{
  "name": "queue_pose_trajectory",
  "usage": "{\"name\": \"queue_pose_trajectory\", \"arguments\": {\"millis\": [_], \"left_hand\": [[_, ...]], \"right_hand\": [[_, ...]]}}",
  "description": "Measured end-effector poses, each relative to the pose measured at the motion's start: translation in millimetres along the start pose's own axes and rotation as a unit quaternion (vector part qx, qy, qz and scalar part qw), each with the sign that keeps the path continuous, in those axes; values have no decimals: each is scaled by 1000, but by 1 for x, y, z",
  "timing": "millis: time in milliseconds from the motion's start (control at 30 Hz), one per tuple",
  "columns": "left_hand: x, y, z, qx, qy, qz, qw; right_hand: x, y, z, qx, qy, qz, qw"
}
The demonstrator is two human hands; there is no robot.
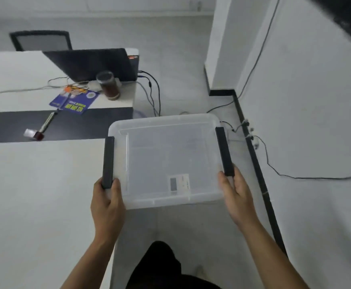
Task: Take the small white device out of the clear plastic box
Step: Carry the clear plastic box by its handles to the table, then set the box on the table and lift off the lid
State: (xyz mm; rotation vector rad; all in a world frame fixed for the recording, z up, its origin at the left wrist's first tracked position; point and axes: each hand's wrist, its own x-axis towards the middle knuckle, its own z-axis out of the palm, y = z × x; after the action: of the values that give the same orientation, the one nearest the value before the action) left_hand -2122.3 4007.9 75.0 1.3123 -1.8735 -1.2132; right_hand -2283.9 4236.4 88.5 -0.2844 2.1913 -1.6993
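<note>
A clear plastic box [166, 151] with its lid on and a black latch on each side is held in the air beside the white table [34, 195]. My left hand [107, 203] grips its left edge at the lower end of the left latch [108, 162]. My right hand [236, 195] holds the right edge by the right latch [224, 151]. Through the lid, near the front right corner, a small white device [179, 184] with a grey screen shows dimly.
On the table sit a black mat [76, 124] with a pen [47, 122], a blue leaflet [74, 102], a dark jar [109, 85] and a laptop [93, 63]. Cables run across the floor and along the right wall [316, 122]. A chair [41, 40] stands behind.
</note>
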Motion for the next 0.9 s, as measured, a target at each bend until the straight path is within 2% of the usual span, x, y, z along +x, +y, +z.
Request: {"name": "queue_pose_trajectory", "arguments": {"millis": [200,500,633,900], "left_hand": [[61,-29,13,-7,105,-75,992],[184,-64,10,-15,210,-193,958],[208,-72,7,-19,257,-248,934],[271,-91,8,-17,377,-367,850]], "right_hand": [[111,2,76,-35,-127,-4,991],[251,-23,224,-123,-283,5,951],[287,-31,275,-176,-329,-10,928],[372,-48,415,-267,-468,-39,842]]}}
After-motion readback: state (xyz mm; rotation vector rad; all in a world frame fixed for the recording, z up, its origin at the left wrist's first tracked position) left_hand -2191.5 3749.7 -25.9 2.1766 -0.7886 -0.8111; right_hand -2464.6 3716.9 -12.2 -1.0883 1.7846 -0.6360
